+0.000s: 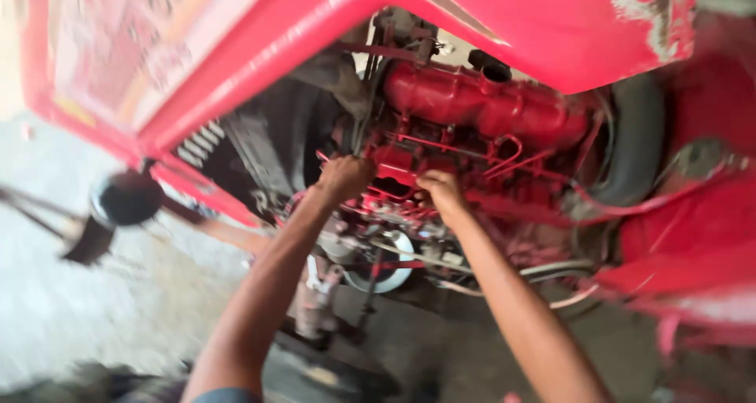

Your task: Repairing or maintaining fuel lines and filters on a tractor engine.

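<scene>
A red engine (488,108) sits under a raised red hood (331,25) of a vehicle. Thin red pipes (504,155) run along its side. My left hand (344,177) is closed against the engine's left side, near a dark upright rod; what it holds is blurred. My right hand (442,194) presses on the red parts just to the right, fingers curled down onto them. Both forearms reach up from the bottom of the view. The picture is motion-blurred.
A black radiator with a fan shroud (260,143) stands left of the engine. A black hose (638,135) curves at the right. A round dark lamp (124,198) hangs at the left. Below lies a pale concrete floor (63,301).
</scene>
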